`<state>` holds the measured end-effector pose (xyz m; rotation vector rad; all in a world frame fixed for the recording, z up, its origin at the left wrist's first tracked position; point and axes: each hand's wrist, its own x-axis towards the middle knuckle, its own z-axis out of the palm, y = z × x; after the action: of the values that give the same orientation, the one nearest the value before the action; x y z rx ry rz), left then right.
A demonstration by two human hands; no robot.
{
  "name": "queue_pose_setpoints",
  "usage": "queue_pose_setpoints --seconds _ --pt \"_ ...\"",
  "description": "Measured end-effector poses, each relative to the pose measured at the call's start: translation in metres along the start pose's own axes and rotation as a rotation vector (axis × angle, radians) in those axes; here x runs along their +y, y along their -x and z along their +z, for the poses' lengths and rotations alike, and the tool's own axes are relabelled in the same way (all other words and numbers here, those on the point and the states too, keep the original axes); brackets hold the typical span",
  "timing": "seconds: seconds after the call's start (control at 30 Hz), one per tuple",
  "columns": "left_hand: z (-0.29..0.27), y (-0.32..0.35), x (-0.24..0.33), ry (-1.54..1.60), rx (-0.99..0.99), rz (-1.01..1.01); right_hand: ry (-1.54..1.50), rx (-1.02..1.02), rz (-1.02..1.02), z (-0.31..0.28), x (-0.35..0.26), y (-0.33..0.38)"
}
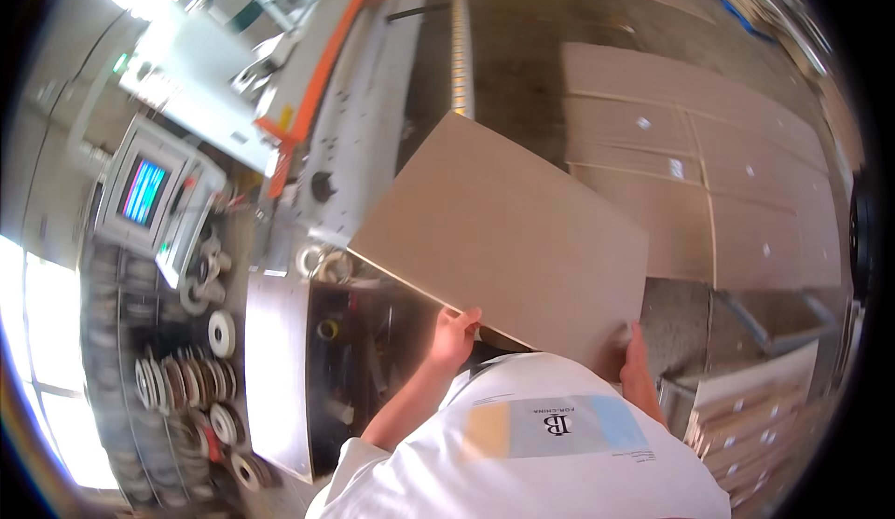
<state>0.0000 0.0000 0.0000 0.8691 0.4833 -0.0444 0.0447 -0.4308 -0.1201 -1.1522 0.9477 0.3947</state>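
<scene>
A large flat beige board (508,230) is held out in front of me, turned at a slant, its far corner over a roller rail. My left hand (455,331) grips the near left edge, thumb on the top face and the other fingers underneath. At the near right edge, my right hand (637,356) is closed against the board's side, slightly blurred, with part of its fingers out of sight. Just beyond the board's left corner stands the machine bed (359,137), a grey metal surface with small holes.
An orange-edged machine beam (322,72) runs along the left. Beside it are a control panel (144,188) with a lit screen and a rack of edge-banding rolls (186,379). Flat brown boards (690,165) lie in stacks at right. A roller rail (459,53) extends ahead. More stacked panels (755,426) stand near right.
</scene>
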Motion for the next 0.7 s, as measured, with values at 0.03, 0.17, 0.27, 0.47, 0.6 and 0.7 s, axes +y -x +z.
queue_pose_setpoints --seconds 0.03,0.17,0.27,0.47,0.6,0.7 --pt "0.002 0.000 -0.012 0.074 0.014 0.041 0.067 0.032 -0.067 0.006 -0.019 -0.006" --pt "-0.100 0.062 0.053 0.273 0.129 0.095 0.139 -0.109 -0.261 0.142 0.018 0.053" --pt "-0.157 0.049 0.057 0.484 0.121 0.134 0.404 -0.079 -0.345 0.208 0.016 0.031" --pt "-0.288 0.028 0.069 0.676 0.200 0.009 0.775 0.075 -0.609 0.319 0.062 0.024" --pt "-0.347 0.016 0.095 0.741 0.192 0.058 0.889 0.128 -0.656 0.377 0.104 0.013" --pt "-0.402 0.005 0.102 0.650 0.317 0.025 0.945 0.117 -0.720 0.425 0.125 0.049"
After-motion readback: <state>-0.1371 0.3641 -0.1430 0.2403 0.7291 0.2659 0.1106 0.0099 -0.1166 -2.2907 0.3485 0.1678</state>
